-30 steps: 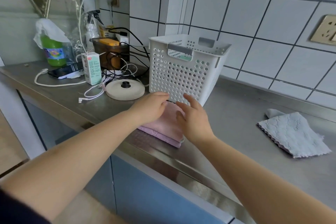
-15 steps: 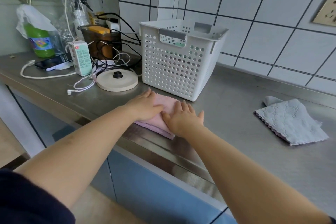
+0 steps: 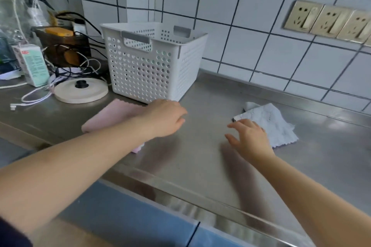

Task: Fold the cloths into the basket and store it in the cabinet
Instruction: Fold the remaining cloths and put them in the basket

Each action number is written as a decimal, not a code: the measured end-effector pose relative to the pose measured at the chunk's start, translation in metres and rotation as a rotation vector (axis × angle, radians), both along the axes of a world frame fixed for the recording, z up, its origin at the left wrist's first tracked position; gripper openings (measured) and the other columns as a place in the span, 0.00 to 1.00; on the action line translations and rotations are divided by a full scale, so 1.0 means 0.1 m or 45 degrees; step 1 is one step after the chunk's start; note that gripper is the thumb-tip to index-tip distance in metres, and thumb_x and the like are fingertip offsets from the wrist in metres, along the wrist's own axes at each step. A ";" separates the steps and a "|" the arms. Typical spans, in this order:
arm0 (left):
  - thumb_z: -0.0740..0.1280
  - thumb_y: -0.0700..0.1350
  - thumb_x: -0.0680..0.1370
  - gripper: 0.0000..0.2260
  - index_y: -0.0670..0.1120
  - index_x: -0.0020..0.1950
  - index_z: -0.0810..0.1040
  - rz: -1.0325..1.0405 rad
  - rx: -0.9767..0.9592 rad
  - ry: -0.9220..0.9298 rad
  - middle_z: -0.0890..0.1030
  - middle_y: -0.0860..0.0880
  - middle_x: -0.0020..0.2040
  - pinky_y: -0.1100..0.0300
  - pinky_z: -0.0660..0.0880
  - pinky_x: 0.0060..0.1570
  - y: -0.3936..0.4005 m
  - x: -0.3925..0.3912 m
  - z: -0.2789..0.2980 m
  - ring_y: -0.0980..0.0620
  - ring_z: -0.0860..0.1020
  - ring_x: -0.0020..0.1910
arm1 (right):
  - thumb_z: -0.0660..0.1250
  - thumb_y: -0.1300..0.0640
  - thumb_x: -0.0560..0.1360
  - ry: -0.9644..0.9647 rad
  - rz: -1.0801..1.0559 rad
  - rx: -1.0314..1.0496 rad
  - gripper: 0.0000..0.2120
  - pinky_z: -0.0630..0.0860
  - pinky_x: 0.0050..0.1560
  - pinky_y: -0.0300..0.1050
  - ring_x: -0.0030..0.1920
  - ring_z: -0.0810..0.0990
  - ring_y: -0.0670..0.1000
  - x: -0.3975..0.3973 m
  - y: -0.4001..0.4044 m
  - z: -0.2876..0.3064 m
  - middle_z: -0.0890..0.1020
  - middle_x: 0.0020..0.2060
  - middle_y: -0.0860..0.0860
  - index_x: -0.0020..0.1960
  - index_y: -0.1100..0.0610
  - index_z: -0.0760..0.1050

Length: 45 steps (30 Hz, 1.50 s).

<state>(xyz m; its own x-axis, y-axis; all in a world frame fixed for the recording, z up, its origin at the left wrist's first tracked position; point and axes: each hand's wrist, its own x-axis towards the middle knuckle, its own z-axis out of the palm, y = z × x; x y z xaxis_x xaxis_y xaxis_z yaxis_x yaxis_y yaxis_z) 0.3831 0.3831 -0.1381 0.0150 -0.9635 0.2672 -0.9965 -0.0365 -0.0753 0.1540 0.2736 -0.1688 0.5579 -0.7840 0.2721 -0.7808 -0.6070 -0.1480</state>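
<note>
- L hand [image 3: 163,117] w/ relaxed, loosely bent fingers, holding nothing; it sits over the right end of the folded pink cloth [image 3: 112,115], just in front of the basket; can't tell if it touches the cloth.
- R hand [image 3: 248,137] w/ fingers spread & straight, at the near-left edge of the grey cloth [image 3: 271,121]; contact w/ the fabric unclear, nothing pinched.
- Pink cloth: folded flat on the steel counter [image 3: 200,156], near the front edge, partly under the L forearm; one corner peeks out below the arm.
- Grey cloth: rumpled, unfolded, on the counter well to the right of the basket, near the back ledge.
- White perforated basket [image 3: 148,66]: upright on the counter against the tiled wall, grey handles; inside mostly hidden, so contents unclear.
- Left of basket: round cream lid w/ black knob [image 3: 81,90], white cable [image 3: 32,98], small green-white carton [image 3: 33,65], dark tub w/ black cords [image 3: 62,44].
- Wall sockets [image 3: 329,21] upper right.
- Blue cabinet front [image 3: 128,220] below the counter edge.
</note>
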 end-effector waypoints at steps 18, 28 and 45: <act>0.68 0.50 0.76 0.17 0.47 0.61 0.69 0.023 0.119 1.412 0.80 0.51 0.49 0.66 0.69 0.39 -1.03 -1.70 -0.17 0.55 0.76 0.46 | 0.67 0.53 0.75 -0.902 -0.187 0.593 0.10 0.69 0.35 0.37 0.34 0.75 0.45 -0.93 -0.31 0.13 0.79 0.32 0.45 0.36 0.53 0.78; 0.61 0.34 0.76 0.22 0.41 0.69 0.64 -0.069 -0.110 1.624 0.73 0.51 0.38 0.73 0.69 0.33 -0.99 -1.70 0.20 0.56 0.72 0.36 | 0.67 0.56 0.74 -0.798 -0.082 0.358 0.04 0.72 0.39 0.34 0.39 0.78 0.47 -1.22 -0.18 0.72 0.81 0.38 0.45 0.42 0.48 0.75; 0.58 0.40 0.78 0.14 0.48 0.57 0.80 -0.170 -0.542 0.388 0.82 0.49 0.55 0.59 0.71 0.48 -1.09 -1.15 1.53 0.49 0.77 0.51 | 0.58 0.61 0.75 -0.234 -0.405 -0.076 0.11 0.68 0.30 0.37 0.34 0.78 0.48 -1.86 -0.41 1.93 0.80 0.37 0.49 0.50 0.52 0.77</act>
<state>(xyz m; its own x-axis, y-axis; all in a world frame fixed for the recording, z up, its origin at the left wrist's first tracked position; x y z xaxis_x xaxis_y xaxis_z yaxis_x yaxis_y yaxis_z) 0.2676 0.2739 0.0149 0.0378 -0.7699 0.6371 -0.9689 0.1278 0.2119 -0.0316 0.2326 0.0239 0.2263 -0.8901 0.3956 -0.8954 -0.3500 -0.2752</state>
